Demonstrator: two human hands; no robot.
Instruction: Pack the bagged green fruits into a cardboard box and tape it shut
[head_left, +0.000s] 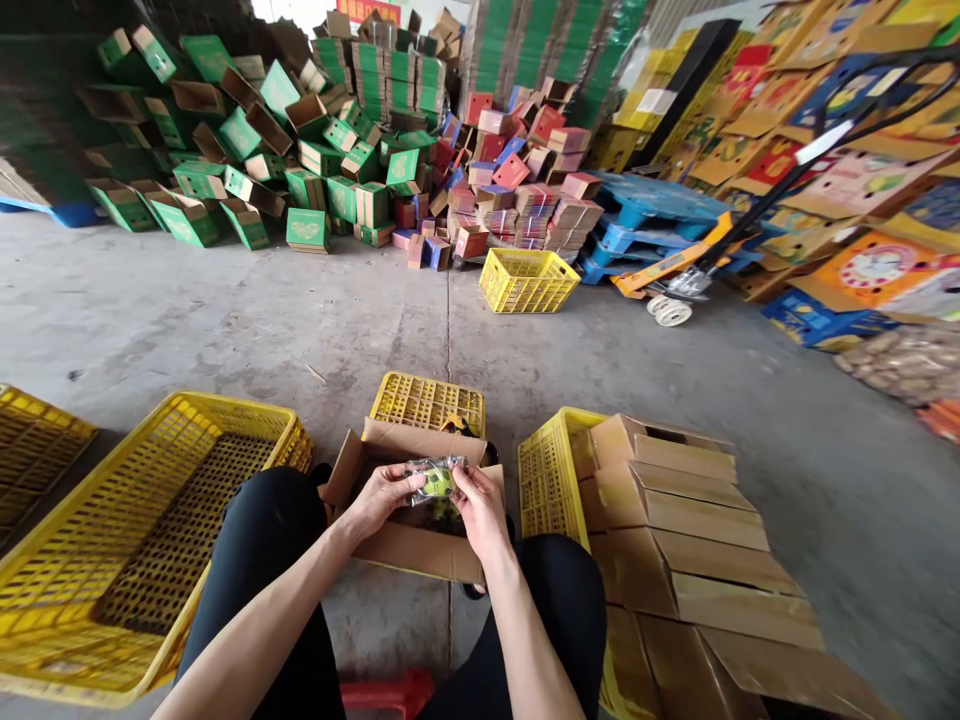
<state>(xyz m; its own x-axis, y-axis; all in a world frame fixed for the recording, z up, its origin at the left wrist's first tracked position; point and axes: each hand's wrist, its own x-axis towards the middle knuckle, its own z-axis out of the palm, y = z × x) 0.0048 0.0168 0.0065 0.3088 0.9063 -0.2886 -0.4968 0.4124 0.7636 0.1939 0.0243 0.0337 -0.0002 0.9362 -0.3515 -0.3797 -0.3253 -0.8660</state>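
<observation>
Between my hands is a small clear plastic packet (438,482) with something yellow-green inside; I cannot make out what the contents are. My left hand (381,496) pinches its left end, and my right hand (478,502) grips the right end. Both hands are above an open cardboard box (420,552) that stands between my knees. Inside the box, dark and yellow-green items show partly below the packet; my hands hide much of them. Behind the box is an upturned yellow plastic crate (429,398).
A large yellow crate (45,560) stands at my left, and another yellow crate (551,480) with several cardboard boxes (712,560) at my right. Farther off are a yellow crate (529,282), an orange pallet jack (675,268), blue pallets (652,205) and heaped green boxes (307,228).
</observation>
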